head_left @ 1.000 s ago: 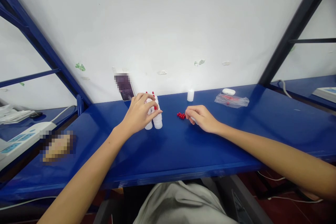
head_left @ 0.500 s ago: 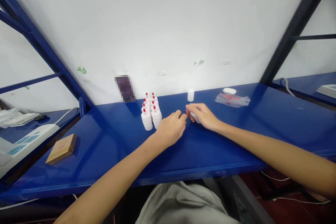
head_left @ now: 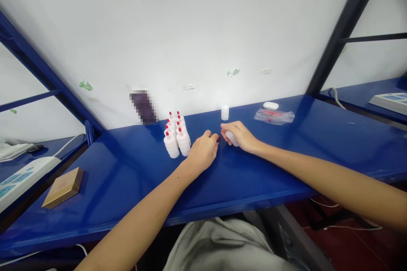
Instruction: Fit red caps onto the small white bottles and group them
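Observation:
My left hand (head_left: 203, 151) rests on the blue shelf (head_left: 127, 178) with its fingers curled over a small pile of red caps (head_left: 218, 138), of which only a speck shows. My right hand (head_left: 239, 135) lies just to the right, its fingers closed round a small white bottle (head_left: 231, 139) lying on its side. A cluster of several white bottles with red caps (head_left: 175, 135) stands upright just left of my left hand. One uncapped white bottle (head_left: 224, 112) stands alone by the wall behind my hands.
A clear plastic bag with red bits (head_left: 274, 115) and a white oval object (head_left: 271, 105) lie at the back right. A tan box (head_left: 62, 186) lies at the shelf's left end. A white power strip (head_left: 22, 178) sits on the lower left shelf. A black post (head_left: 337, 34) rises at right.
My left hand left the cluster of capped bottles and moved right onto the red caps, next to my right hand. The right hand stayed put, still holding the white bottle.

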A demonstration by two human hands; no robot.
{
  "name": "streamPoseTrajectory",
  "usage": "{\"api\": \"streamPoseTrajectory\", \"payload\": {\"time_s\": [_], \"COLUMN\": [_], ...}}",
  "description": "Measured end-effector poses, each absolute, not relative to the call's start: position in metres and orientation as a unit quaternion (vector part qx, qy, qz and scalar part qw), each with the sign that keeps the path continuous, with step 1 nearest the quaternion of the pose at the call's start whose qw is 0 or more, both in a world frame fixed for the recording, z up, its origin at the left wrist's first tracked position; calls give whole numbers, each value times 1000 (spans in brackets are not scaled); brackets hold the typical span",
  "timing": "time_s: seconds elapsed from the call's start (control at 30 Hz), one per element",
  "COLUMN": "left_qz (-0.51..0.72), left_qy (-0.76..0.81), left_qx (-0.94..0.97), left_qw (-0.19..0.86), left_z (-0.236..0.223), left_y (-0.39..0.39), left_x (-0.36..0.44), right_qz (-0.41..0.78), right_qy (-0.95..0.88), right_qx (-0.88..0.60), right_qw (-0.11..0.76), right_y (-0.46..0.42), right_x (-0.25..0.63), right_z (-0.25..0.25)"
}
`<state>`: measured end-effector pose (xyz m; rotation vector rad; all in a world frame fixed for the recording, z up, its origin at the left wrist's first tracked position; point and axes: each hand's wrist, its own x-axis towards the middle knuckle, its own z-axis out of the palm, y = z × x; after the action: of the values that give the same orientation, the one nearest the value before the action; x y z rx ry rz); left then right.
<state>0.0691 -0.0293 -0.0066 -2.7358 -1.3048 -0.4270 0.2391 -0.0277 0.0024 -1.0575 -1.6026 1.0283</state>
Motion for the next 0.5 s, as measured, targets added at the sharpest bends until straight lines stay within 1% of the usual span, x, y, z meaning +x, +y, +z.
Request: {"api": "streamPoseTrajectory", "payload": {"time_s": [0.17, 0.3, 0.37, 0.5], "left_qz": [-162, -196, -254, -410], "left_qy": [-430, -411, -385, -318], "left_qx": [-888, -890, -887, -854], "left_qw": [-7, -17, -25, -35], "left_z": [-7, -9, -9, -5], "left_y": [-28, -33, -34, -33], "left_x": [67, 66, 65, 65], "right_qz": [417, 425, 413, 373], "right_qy": [-652, -647, -658, -707], "right_qx": [-437, -434, -431, -398], "right_qw": [458, 460, 458, 450], "right_y": [-28, -27, -27, -31], "right_x": [241, 242, 243, 243], "right_z": [2, 0, 0, -1]}}
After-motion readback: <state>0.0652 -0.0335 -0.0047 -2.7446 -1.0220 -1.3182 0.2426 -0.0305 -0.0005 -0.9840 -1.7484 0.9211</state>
